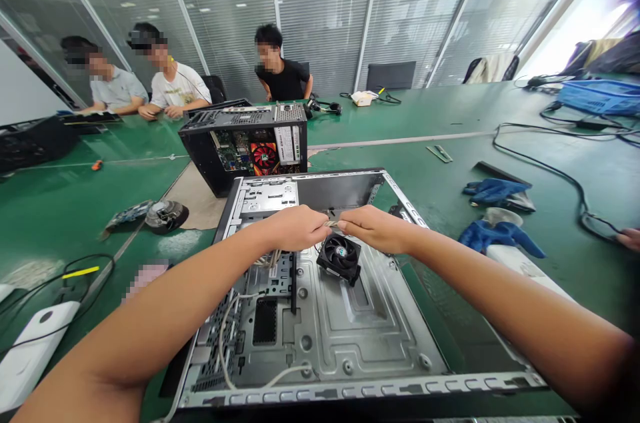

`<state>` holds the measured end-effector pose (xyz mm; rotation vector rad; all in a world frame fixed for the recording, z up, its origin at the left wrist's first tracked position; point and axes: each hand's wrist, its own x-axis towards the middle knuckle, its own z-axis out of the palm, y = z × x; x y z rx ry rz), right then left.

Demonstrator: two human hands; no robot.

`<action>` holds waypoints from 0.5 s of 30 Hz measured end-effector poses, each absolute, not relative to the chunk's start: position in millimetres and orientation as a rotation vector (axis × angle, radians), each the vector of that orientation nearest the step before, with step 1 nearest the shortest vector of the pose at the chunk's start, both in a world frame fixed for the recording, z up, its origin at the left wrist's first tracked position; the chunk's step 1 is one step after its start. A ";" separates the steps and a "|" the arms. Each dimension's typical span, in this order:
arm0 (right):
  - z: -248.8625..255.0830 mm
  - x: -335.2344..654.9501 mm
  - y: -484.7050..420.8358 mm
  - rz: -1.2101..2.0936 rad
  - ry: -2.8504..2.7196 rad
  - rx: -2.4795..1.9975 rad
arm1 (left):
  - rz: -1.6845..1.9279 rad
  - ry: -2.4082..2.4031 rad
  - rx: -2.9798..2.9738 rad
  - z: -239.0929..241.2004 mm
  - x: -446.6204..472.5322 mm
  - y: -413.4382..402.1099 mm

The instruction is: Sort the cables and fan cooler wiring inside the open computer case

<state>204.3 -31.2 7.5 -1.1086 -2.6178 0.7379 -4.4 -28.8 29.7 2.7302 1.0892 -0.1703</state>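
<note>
An empty grey computer case [350, 336] lies open on its side on the green table right before me. Both my hands meet above its far half. My left hand [295, 228] is closed on a bundle of pale cables that trails down into the case. My right hand [373, 228] pinches the same pale cable [332, 225] end between fingertips, touching the left. A small black cooler fan [340, 256] sits loose on the case floor just below my hands. A white cable [225, 343] loops along the case's left side.
A second black computer case [245, 143] with a red fan stands behind. Blue gloves [495, 191] and black cables lie to the right, a round black part [167, 215] to the left, a white device [30, 356] at lower left. Three people sit at the far side.
</note>
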 end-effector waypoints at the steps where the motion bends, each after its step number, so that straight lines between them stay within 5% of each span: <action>1: 7.4 204.5 -31.1 0.747 -2.617 -1.105 | -0.167 1.083 2.733 29.8 -4.3 -28.7; 15: 8.0 205.9 -30.8 0.901 -2.538 -1.129 | -0.161 1.015 2.746 27.1 -7.1 -24.9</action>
